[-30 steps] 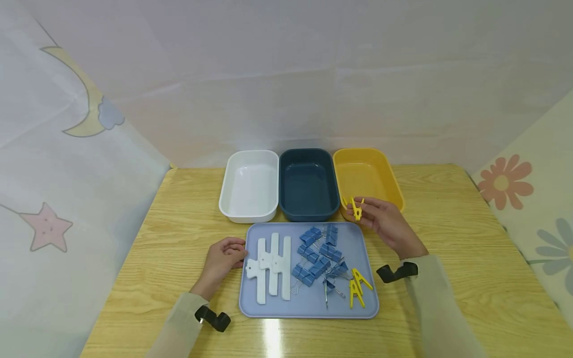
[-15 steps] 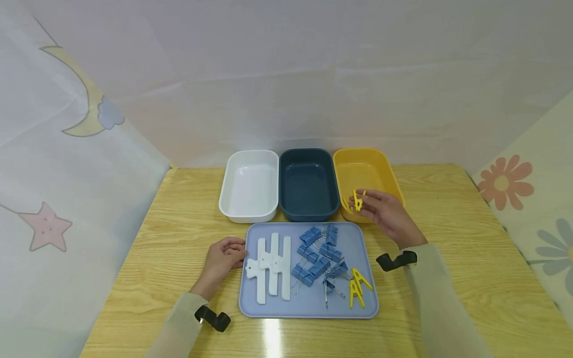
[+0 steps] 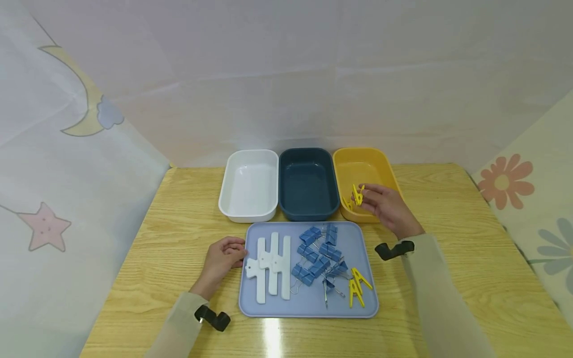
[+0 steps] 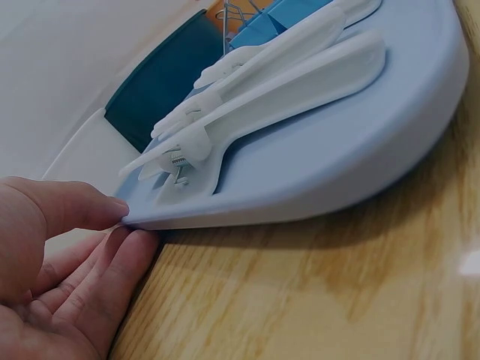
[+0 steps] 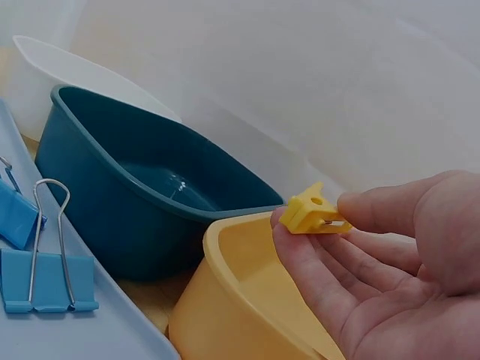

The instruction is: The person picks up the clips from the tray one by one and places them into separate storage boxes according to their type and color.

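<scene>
My right hand [image 3: 388, 210] pinches a yellow clothespin [image 3: 357, 195] between thumb and fingers, over the near part of the yellow bin [image 5: 196, 315]. Another yellow clothespin [image 3: 347, 204] shows inside that bin at its front left. My left hand [image 3: 224, 259] grips the left rim of the light blue tray [image 3: 309, 309], its thumb on the edge and fingers against the side, as the left wrist view shows. On the tray lie several white sealing clips [image 3: 285, 278], a cluster of blue binder clips [image 3: 320, 266] and yellow clothespins [image 3: 355, 293] at the lower right.
A white bin [image 3: 249, 191] and a dark teal bin [image 3: 309, 191] stand in a row with the yellow one behind the tray. All rest on a wooden table [image 3: 170, 238], with printed cloth hanging at the back and sides.
My right hand has moved slightly forward with the clothespin, farther over the yellow bin. The left hand stays at the tray's rim.
</scene>
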{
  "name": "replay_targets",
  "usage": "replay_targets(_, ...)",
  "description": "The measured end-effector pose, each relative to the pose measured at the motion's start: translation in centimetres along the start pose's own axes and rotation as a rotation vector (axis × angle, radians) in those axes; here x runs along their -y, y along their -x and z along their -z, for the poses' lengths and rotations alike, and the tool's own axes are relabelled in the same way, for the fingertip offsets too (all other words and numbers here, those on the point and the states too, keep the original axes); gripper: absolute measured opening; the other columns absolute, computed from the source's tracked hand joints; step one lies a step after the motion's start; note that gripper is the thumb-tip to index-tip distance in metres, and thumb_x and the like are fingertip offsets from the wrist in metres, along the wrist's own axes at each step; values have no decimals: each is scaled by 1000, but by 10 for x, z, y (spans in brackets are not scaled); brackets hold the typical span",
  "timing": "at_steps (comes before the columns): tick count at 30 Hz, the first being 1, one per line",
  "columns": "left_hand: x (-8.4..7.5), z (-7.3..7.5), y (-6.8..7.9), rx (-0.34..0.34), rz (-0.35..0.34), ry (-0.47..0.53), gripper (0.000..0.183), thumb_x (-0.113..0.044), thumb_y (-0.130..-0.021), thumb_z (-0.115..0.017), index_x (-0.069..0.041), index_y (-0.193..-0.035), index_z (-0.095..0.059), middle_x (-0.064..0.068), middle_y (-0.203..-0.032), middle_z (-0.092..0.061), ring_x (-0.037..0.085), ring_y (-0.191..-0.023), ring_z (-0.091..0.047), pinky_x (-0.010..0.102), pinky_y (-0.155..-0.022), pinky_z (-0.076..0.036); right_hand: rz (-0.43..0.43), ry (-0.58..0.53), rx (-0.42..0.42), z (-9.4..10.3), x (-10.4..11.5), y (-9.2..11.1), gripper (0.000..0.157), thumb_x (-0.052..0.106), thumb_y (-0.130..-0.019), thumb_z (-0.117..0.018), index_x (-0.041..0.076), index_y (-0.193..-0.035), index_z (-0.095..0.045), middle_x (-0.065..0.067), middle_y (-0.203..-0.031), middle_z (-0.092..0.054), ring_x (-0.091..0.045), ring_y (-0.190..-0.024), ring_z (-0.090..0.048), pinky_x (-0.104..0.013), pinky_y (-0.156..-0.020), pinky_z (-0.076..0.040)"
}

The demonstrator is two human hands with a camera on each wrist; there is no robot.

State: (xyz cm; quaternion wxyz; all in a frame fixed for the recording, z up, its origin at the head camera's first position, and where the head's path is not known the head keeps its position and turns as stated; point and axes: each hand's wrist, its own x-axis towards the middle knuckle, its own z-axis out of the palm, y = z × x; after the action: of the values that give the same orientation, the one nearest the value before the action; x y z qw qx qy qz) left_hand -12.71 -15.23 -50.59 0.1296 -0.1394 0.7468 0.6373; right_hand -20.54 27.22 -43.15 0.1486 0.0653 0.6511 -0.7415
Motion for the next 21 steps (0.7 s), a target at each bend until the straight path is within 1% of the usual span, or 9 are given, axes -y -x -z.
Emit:
replay_targets(4,0,0,0,0,0,1,29,-5,-84,-70,-4,-113,-64,6,-91,-65,11,-74,-62,29,-68,-61,-2,17,-5,1,1,-4,56,17,-101,-48,-6,-148,-27,-3,-122,-49,-7,-100,-64,-23,-96,-52)
replay_targets(12,-1,0,1,-2,2,-4,30,-5,-84,-70,-4,-114,-64,6,-91,-65,10,-74,-62,28,-68,-60,3,33,-10,1,3,-14,55,15,-101,-48,-9,-147,-26,-5,-122,-49,-7,-100,-65,-21,-90,-55)
replay_targets(16,0,0,0,2,2,-4,31,-5,-84,-70,-4,-114,-64,7,-92,-65,11,-75,-62,28,-68,-60,0,48,-21,2,4,-20,54,13,-101,-48,-8,-147,-26,-6,-123,-47,-6,-96,-66,-21,-89,-55)
replay_targets(21,1,0,-1,2,3,-10,31,-5,-84,-70,-4,-114,-64,7,-92,-65,12,-75,-62,28,-67,-60,-9,64,-51,2,4,-28,54,12,-100,-49,-9,-146,-28,-4,-118,-50,-4,-90,-65,-18,-84,-56)
